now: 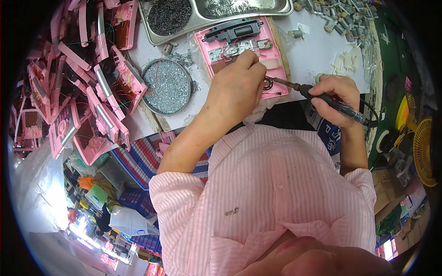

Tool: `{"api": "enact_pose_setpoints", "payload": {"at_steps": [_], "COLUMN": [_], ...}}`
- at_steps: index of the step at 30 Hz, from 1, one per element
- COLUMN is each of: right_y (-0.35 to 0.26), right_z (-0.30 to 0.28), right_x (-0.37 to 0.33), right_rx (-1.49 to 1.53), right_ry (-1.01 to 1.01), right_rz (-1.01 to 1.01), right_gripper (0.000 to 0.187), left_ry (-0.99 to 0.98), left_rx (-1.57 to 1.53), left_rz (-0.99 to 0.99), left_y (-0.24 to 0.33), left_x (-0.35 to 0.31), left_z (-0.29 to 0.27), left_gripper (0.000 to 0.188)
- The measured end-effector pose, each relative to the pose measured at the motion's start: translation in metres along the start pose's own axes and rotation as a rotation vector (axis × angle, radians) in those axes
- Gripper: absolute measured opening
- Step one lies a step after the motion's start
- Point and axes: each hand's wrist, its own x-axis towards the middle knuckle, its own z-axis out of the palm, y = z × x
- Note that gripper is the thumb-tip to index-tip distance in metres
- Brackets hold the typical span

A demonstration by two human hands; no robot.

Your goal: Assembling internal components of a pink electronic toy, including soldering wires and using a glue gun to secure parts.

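Observation:
My right hand (338, 99) is closed around the black handle of a soldering iron (301, 88). Its metal tip points left, at a small round speaker-like part (267, 83) in the lower right of a pink plastic casing (276, 72). My left hand (237, 85) lies over the casing's lower left, its fingers curled and pinched beside the round part; what they hold is hidden. Inside the casing are a black plastic piece (241, 31), a metal mechanism (246, 47) and thin red wires (224, 51).
A round tin of small silvery screws (168, 87) stands left of the casing. Behind it, a steel tray (195, 18) holds dark springs and small metal parts. Wired pink casings (99, 101) pile up on the left. Small motors (343, 20) and white pieces (347, 60) lie at right.

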Motion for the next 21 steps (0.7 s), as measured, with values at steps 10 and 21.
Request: {"api": "enact_pose_setpoints", "payload": {"at_steps": [10, 21], "right_y": [-0.004, -0.006], "right_z": [-0.012, -0.019], "right_x": [-0.007, -0.010], "right_rx": [0.011, -0.012], "right_ry": [0.038, 0.074], "right_rz": [-0.004, 0.002], "right_gripper": [0.014, 0.015], "left_ry": [-0.010, 0.166], "left_rx": [0.014, -0.227], "left_rz": [-0.025, 0.015], "left_y": [0.003, -0.012], "left_x": [0.000, -0.001], "left_z": [-0.001, 0.010], "left_gripper": [0.014, 0.019]}}
